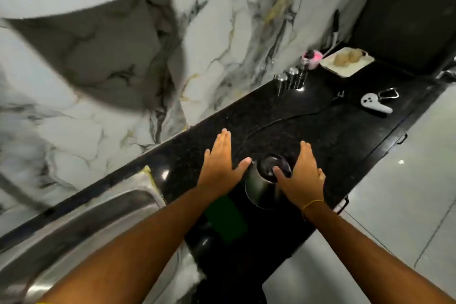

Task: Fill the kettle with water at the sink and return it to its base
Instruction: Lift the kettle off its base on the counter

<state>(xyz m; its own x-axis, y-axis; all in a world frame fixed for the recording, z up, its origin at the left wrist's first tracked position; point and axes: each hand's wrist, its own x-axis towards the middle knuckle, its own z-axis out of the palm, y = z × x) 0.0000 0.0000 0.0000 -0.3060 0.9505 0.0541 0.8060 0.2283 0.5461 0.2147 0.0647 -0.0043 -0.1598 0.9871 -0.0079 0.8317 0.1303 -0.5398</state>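
On the black bench (333,145), at the centre of the view, stands the kettle (262,185), upright, with its dark lid (274,166) on top. Whether a base lies under it cannot be told.

Left hand (219,163): flat, palm down, fingers extended toward 12 o'clock, positioned at 9 o'clock of the kettle. The thumb tip is at the kettle's upper edge; contact cannot be confirmed. The hand grips nothing.

Right hand (302,175): flat, fingers extended, positioned at 3 o'clock of the kettle. The thumb lies over the lid. The hand is spread and is not closed around the kettle. A thin yellow band (312,203) circles the right wrist.

A black cord (283,119) runs from near the kettle toward 1 o'clock and ends in a plug (341,94) lying loose on the bench.

The sink (81,224), steel, occupies the 8 o'clock area, well apart from the kettle.

At 1 o'clock, against the marble wall (222,32), stand steel canisters (291,79) in a row. Beyond them lies a white tray (346,61) carrying pale lumps. A white controller (375,103) lies at 2 o'clock near the bench edge.
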